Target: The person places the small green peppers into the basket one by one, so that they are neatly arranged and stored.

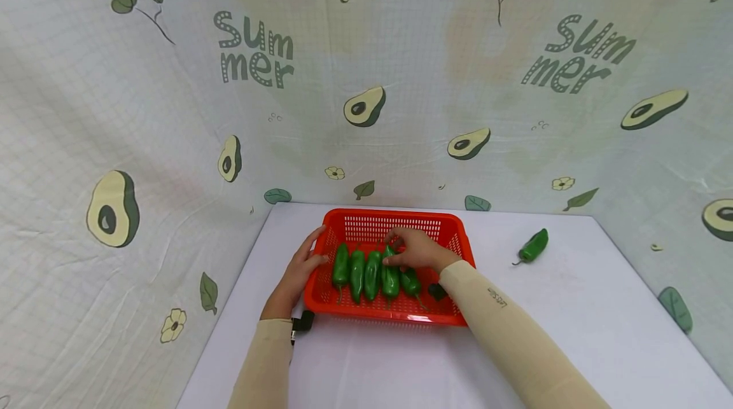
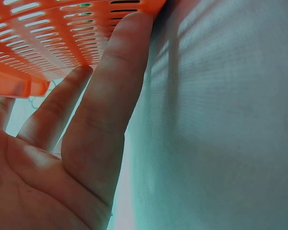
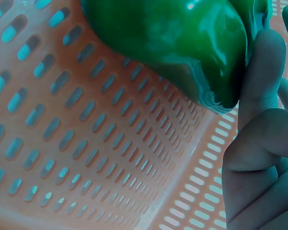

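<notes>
Inside a red plastic basket (image 1: pixel 395 317), several green peppers (image 1: pixel 357 275) lie side by side in a row. My right hand (image 1: pixel 417 249) reaches over the right part of the basket and pinches one green pepper (image 1: pixel 390 278) near its far end, thumb on the near side. In the right wrist view a thumb presses against the side of a shiny green pepper (image 3: pixel 182 43); the other fingertips are partly cut off. At the basket's left rim, my left hand (image 1: pixel 298 274) rests with fingers extended. The left wrist view has its straight fingers touching the slotted outer wall (image 2: pixel 53 38).
One more green pepper (image 1: pixel 534 246) lies on the white tabletop (image 1: pixel 550 294), right of the basket. A patterned cloth (image 1: pixel 412 65) hangs behind and at both sides. A small dark object (image 1: pixel 438 292) shows near the basket's right side, partly hidden by the right forearm.
</notes>
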The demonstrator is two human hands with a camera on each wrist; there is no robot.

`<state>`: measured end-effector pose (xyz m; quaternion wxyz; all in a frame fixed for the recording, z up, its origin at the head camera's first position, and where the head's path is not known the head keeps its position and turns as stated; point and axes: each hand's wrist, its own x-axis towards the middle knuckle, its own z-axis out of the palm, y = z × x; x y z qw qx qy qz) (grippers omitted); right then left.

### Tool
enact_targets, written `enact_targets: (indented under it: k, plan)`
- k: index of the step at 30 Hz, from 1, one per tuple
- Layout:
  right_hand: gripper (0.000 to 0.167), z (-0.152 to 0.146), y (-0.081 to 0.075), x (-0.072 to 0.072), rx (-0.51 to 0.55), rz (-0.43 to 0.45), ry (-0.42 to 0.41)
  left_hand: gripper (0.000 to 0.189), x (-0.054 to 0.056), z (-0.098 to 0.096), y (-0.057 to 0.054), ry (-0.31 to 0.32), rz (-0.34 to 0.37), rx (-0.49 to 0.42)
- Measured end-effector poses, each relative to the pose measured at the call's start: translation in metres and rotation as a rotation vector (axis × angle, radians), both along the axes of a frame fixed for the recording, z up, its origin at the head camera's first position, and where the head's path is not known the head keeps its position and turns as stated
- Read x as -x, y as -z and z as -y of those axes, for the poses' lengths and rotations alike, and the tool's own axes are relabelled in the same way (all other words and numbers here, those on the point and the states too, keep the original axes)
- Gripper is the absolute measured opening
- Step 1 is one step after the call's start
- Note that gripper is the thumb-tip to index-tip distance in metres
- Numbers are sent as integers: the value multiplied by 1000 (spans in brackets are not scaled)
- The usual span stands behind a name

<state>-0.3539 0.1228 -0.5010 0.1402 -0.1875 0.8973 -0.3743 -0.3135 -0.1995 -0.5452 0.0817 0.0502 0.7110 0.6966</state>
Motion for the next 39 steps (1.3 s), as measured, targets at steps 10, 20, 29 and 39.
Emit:
enact_targets:
  k: [10, 20, 29, 39]
  plan:
    - [54, 0, 1, 0, 14, 14, -3, 71, 0, -1, 0, -1, -1, -2]
    - [57, -1, 0, -2, 26, 33, -1, 70, -1, 0, 1, -2, 18, 24]
    - [60, 0, 2, 0, 19, 23, -2, 70, -1, -1, -1, -4, 13, 14]
    - [62, -1, 1, 0, -5, 15, 4, 71, -1, -1, -2, -1, 20, 16]
